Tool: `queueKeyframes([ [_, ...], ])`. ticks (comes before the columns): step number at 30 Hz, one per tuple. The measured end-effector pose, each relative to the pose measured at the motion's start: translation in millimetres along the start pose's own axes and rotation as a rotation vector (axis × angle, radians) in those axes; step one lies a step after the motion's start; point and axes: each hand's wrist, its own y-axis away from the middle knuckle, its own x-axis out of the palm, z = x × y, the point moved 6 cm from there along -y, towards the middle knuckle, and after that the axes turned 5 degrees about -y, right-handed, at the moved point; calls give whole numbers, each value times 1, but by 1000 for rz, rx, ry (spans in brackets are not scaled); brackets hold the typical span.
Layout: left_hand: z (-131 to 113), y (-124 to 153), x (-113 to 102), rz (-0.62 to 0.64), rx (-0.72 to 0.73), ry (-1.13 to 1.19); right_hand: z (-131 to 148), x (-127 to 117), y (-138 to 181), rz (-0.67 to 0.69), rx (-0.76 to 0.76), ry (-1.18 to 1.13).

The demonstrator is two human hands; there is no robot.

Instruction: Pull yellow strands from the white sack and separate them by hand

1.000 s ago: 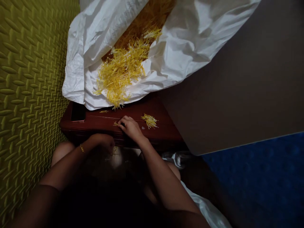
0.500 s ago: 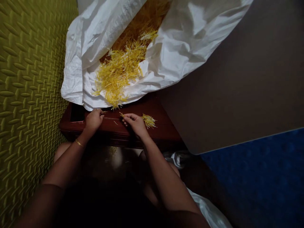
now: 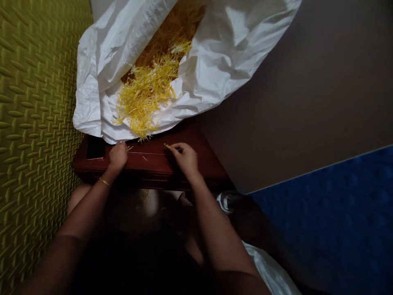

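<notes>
My left hand is closed at the left of a dark red wooden bench top, with a few thin yellow strands poking out by its fingers. Thumb and fingers of my right hand pinch a small yellow strand piece above the bench. One loose pale strand lies between the hands. Just beyond them, a heap of yellow and whitish strands spills from the mouth of a large white woven sack. My right hand covers the spot where a small strand pile lay.
A dark flat rectangle, perhaps a phone, rests at the bench's left end. Yellow-green textured padding rises on the left. A large brownish panel stands on the right, above a blue surface. White plastic lies low at the right.
My right hand has shifted right, away from the left hand, over the small strand pile, which is now hidden. My left hand stays closed near the same spot. The view has moved slightly.
</notes>
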Motion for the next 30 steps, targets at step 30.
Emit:
queueKeyframes([
  [30, -40, 20, 7, 29, 374, 283, -15, -20, -9, 51, 64, 338],
])
